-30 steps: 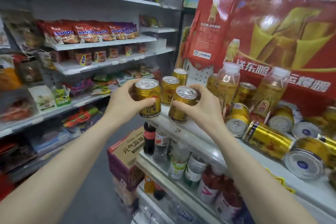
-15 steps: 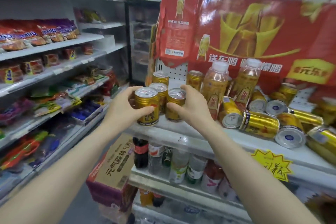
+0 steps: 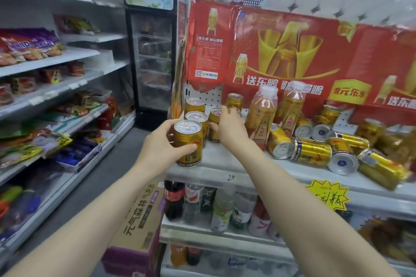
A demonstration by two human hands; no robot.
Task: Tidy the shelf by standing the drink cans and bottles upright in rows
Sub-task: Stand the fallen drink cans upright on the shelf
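Gold drink can (image 3: 188, 143), upright, silver lid and pull-tab uppermost, red lettering low on its side. My left hand (image 3: 157, 148) grips it, thumb across the front of the label and fingers wrapped behind. It sits at the front left corner of the shelf (image 3: 225, 164); I cannot tell whether its base touches the shelf. My right hand (image 3: 231, 129) reaches further in, fingers curled round a second can (image 3: 213, 123) of the same kind, one place back and to the right. The hand hides much of this can, so the grip appears closed rather than plainly shows so.

Directly behind the front can stand two upright cans (image 3: 195, 117), one behind the other. A rear can (image 3: 235, 100) stands against the white pegboard beyond my right fingers. Just right of my right hand stand two bottles (image 3: 261, 117) of amber drink with white caps and red-and-gold labels. Beyond them, the fallen cans (image 3: 310, 152) lie on their sides in a loose heap across the right half of the shelf, several with silver ends facing me. A red banner (image 3: 292, 51) with gold artwork backs the shelf. A yellow price star (image 3: 327, 193) hangs on its front edge. Mixed bottles (image 3: 221, 211) stand on the tier below, and a printed carton (image 3: 139, 220) sits beside it.
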